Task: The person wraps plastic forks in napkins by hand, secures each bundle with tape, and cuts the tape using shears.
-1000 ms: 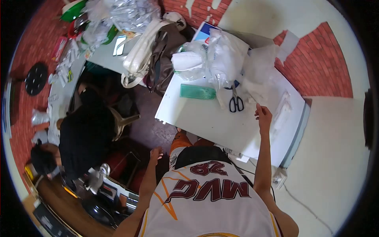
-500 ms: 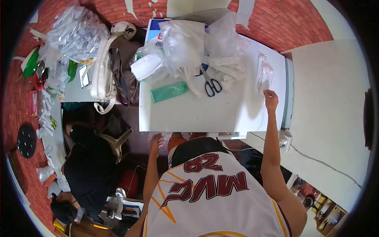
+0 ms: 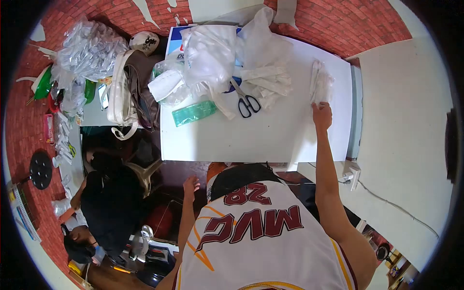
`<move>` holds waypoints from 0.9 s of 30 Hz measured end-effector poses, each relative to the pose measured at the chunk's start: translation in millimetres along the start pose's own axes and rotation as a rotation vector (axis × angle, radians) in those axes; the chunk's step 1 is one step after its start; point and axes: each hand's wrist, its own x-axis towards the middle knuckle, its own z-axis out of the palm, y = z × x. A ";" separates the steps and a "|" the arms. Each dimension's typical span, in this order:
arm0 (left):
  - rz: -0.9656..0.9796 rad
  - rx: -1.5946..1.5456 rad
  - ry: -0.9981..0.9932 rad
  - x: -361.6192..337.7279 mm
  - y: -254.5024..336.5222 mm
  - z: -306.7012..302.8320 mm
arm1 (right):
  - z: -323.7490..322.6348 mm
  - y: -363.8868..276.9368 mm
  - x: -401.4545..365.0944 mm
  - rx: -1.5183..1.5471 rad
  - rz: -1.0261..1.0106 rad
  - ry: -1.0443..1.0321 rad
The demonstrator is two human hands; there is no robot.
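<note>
My right hand (image 3: 322,116) is at the right of the white table, its fingers closed on the near end of a flat stack of clear plastic bags (image 3: 321,82). My left hand (image 3: 191,186) hangs below the table's front edge, with loosely bent fingers apart and nothing in them. Black-handled scissors (image 3: 248,106) lie mid-table beside strips of whitish plastic (image 3: 266,79). To their left is a green plastic packet (image 3: 194,113). Behind it sit a white roll in clear wrap (image 3: 166,86) and a bulging white plastic bag (image 3: 210,53).
A white and brown bag (image 3: 121,89) stands against the white table's (image 3: 285,140) left side. Farther left, a large bag of clear plastic (image 3: 92,48) rests on another surface. A person in black (image 3: 111,208) is low at the left. A cable (image 3: 391,203) runs along the right wall.
My right hand has moved forward onto the near end of the clear plastic bags. The view has shifted slightly. My left hand still hangs below the table edge.
</note>
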 end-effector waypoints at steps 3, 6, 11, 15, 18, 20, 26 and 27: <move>0.044 0.036 0.018 -18.1 21.0 32.2 | -1.8 -0.9 -10.6 0.017 -0.035 0.011; 0.114 0.060 -0.022 -24.8 28.9 58.4 | -7.5 5.3 -22.4 0.103 0.051 -0.072; 0.257 0.293 -0.219 -89.1 63.6 109.8 | -1.0 34.8 -30.6 0.493 0.160 -0.272; 0.320 0.553 -0.415 -124.9 89.9 136.6 | -31.5 26.4 -49.4 0.907 0.306 -0.455; 0.451 0.574 -0.510 -152.7 108.6 160.0 | -37.9 19.4 -70.4 1.176 0.386 -0.570; 0.479 0.512 -0.567 -168.3 125.7 178.5 | -38.3 12.2 -85.9 1.257 0.376 -0.628; 0.212 -0.030 -0.776 -159.1 160.8 249.6 | -63.2 -61.1 -207.8 1.264 0.156 -0.861; 0.172 -0.119 -0.821 -158.4 165.3 256.6 | -73.3 -70.9 -223.7 1.230 0.106 -0.914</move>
